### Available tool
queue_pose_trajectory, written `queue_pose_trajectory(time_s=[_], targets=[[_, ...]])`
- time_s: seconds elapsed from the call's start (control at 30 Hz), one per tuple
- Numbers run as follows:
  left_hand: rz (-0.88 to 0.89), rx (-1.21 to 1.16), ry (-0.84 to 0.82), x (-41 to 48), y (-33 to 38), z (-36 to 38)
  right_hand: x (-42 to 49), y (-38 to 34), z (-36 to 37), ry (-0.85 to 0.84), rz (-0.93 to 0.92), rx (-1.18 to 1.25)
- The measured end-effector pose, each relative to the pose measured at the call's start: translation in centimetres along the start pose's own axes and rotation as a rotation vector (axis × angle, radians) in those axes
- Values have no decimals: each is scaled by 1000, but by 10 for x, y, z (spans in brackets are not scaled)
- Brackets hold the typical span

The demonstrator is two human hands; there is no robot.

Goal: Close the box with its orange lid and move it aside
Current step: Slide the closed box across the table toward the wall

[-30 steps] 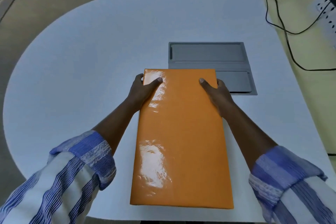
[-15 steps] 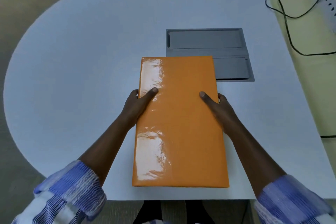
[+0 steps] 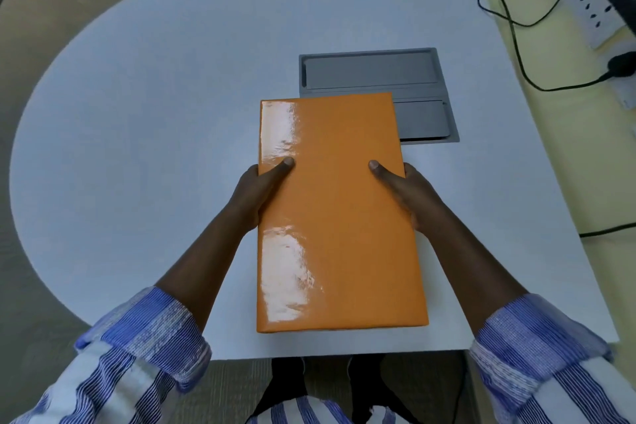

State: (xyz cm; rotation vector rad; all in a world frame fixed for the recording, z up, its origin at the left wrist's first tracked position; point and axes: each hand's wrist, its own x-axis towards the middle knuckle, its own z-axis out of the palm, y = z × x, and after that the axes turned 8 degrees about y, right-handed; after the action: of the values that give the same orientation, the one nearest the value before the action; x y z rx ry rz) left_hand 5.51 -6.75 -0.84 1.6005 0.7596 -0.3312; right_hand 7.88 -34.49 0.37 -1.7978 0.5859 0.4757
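In the head view, the box [image 3: 335, 213] with its glossy orange lid [image 3: 330, 134] is lying lengthwise on the white table [image 3: 137, 113], its short near end sitting close to the table's near edge and its far end overlapping the near left corner of a grey panel [image 3: 423, 113] set into the tabletop. The lid is covering the whole top, so the box body beneath is not showing. The left hand [image 3: 256, 193] is clasping the left long side about a third of the way back from the far end, thumb lying flat across the lid and pointing toward the middle, fingers curled down over the edge out of sight. The right hand [image 3: 402, 193] is mirroring it on the right long side, thumb pressing on the lid, fingers wrapped over the edge. The box is thus sitting between the two hands, gripped from both sides. Striped blue and white sleeves [image 3: 144, 330] are rolled up at the forearms. Black cables [image 3: 509, 10] and a white power strip [image 3: 588, 3] are lying on the yellowish floor to the far right, well apart from the box.
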Motion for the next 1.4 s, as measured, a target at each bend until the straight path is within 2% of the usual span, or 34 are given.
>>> queue_pose_trajectory(time_s=[0.17, 0.47, 0.73, 0.77, 0.83, 0.9, 0.93, 1.0, 1.07, 1.2, 1.4], targets=[[34, -14, -12, -15, 15, 55, -2, 5, -61, 47, -25, 34], [28, -28, -135, -37, 22, 190, 15, 28, -190, 125, 35, 51], [-11, -12, -128, -46, 13, 240, 32, 45, -235, 65, 44, -3], [-12, -2, -127, -47, 13, 241, 33, 45, -234, 97, 27, -45], [-22, 5, -147, -49, 14, 241, 35, 47, -229, 282, -81, -230], [-4, -34, -150, -56, 16, 240, 33, 51, -216, 519, -320, -502], [18, -46, -139, -57, 15, 239, 28, 52, -205, 580, -464, -600], [24, -78, -144, -60, 8, 237, 12, 54, -175, 551, -656, -715], [-26, -139, -187, -59, -1, 235, -2, 60, -142, 452, -733, -827], [-129, -218, -228, -60, -5, 241, -10, 79, -108, 314, -746, -1042], [-104, -238, -238, -65, -4, 260, -2, 85, -123, 303, -747, -1116]])
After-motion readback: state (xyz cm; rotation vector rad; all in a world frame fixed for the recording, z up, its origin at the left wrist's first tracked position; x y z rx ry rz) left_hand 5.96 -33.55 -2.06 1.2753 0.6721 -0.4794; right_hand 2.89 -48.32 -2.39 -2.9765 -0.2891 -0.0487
